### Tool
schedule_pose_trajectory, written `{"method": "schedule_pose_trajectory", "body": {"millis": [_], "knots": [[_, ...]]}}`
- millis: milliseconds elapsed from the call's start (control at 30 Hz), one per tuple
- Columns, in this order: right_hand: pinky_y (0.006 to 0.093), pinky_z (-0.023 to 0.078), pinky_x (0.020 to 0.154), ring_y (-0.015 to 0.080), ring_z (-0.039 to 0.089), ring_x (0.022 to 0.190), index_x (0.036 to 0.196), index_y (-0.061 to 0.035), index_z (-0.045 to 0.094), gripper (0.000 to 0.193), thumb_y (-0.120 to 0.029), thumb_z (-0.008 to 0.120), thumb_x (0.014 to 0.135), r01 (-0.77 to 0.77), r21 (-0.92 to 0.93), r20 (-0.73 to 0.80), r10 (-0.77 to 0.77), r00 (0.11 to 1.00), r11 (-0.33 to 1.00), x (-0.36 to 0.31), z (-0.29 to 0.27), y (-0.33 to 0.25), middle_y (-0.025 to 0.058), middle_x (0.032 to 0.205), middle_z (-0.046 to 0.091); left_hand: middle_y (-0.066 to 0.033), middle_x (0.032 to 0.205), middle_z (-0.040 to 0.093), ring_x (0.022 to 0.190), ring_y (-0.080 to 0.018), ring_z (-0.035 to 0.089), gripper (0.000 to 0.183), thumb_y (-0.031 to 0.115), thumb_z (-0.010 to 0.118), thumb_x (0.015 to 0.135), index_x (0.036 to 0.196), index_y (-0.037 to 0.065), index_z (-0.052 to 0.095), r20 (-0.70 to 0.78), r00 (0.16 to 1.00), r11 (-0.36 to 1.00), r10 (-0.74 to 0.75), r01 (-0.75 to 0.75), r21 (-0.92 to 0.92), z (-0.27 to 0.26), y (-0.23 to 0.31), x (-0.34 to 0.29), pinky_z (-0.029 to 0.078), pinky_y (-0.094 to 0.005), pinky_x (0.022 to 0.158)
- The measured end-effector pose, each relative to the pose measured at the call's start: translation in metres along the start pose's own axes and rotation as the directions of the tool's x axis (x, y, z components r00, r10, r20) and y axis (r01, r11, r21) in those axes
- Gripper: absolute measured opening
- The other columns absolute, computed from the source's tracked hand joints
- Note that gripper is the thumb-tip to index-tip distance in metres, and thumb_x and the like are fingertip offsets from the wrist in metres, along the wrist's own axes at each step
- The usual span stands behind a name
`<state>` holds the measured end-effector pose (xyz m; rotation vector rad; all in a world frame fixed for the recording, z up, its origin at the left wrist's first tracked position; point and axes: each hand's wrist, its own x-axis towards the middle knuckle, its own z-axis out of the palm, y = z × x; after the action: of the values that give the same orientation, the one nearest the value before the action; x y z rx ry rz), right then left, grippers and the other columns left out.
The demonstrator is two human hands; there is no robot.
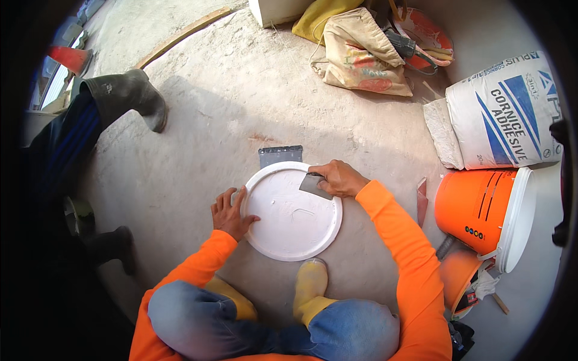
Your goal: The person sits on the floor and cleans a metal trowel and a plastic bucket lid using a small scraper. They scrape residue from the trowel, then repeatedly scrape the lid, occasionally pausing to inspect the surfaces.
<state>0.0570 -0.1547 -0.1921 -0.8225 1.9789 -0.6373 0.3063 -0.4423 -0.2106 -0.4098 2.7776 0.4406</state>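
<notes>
In front of me lies a round white lid-like pan (289, 234) with a raised rim, its inside coated with pale paste that shows a few ridges and lumps. My left hand (232, 215) rests against its left rim, fingers spread and thumb over the edge. At the upper right rim, my right hand (342, 178) is closed on a putty knife (314, 186); its grey blade reaches over the paste. Most of that tool's handle is hidden by my fingers. A second, wider scraper blade (280, 156) with a dark edge lies just beyond the pan, partly covered by it.
At right, an orange bucket (469, 207) with a white rim lies tipped below a printed bag (503, 114). A smaller orange bucket (460, 274) holds tools. Cloth bags (367, 57) lie at the back. Another person's dark boot (129, 99) stands at left, near a wood strip (180, 37).
</notes>
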Motion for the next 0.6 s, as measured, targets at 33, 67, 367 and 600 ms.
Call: {"method": "schedule_pose_trajectory", "body": {"millis": [33, 67, 367, 600], "knots": [[0.0467, 0.06, 0.083, 0.0364, 0.076, 0.084, 0.14, -0.0134, 0.072, 0.058, -0.008, 0.063, 0.083, 0.026, -0.06, -0.025, -0.028, 0.999, 0.998, 0.001, 0.0, 0.002, 0.0217, 0.095, 0.079, -0.0093, 0.156, 0.045, 0.145, -0.0346, 0.039, 0.105, 0.053, 0.096, 0.072, 0.161, 0.023, 0.049, 0.006, 1.0, 1.0, -0.003, 0.003, 0.011, 0.0, 0.0, 0.001, 0.033, -0.0514, 0.116], [0.0461, 0.06, 0.081, 0.0351, 0.076, 0.082, 0.14, -0.0129, 0.072, 0.058, -0.008, 0.063, 0.083, 0.077, -0.129, -0.022, -0.08, 0.997, 0.989, 0.002, 0.0, 0.004, 0.021, 0.093, 0.079, -0.0087, 0.156, 0.045, 0.145, -0.0339, 0.039, 0.105, 0.053, 0.096, 0.072, 0.161, 0.024, 0.049, -0.01, 1.0, 1.0, 0.003, -0.003, 0.006, 0.002, 0.001, 0.001, 0.033, -0.0511, 0.115], [0.0412, 0.06, 0.079, 0.0321, 0.075, 0.077, 0.143, -0.0102, 0.071, 0.059, -0.007, 0.062, 0.084, -0.018, 0.004, 0.041, 0.018, 0.999, 1.0, 0.01, -0.011, -0.003, 0.0205, 0.092, 0.079, -0.0095, 0.157, 0.045, 0.146, -0.0352, 0.038, 0.104, 0.051, 0.095, 0.074, 0.162, 0.024, 0.046, 0.002, 1.0, 0.999, -0.004, 0.004, 0.04, 0.001, 0.002, 0.003, 0.032, -0.0514, 0.117], [0.0425, 0.06, 0.086, 0.0338, 0.077, 0.086, 0.146, -0.0113, 0.069, 0.06, -0.009, 0.07, 0.085, -0.045, 0.088, 0.122, 0.034, 0.992, 0.995, 0.012, -0.003, -0.008, 0.0229, 0.1, 0.079, -0.0104, 0.16, 0.042, 0.149, -0.0362, 0.036, 0.108, 0.05, 0.098, 0.07, 0.161, 0.023, 0.047, -0.024, 1.0, 1.0, 0.009, -0.009, -0.008, 0.003, 0.004, 0.006, 0.032, -0.0517, 0.118]]}}
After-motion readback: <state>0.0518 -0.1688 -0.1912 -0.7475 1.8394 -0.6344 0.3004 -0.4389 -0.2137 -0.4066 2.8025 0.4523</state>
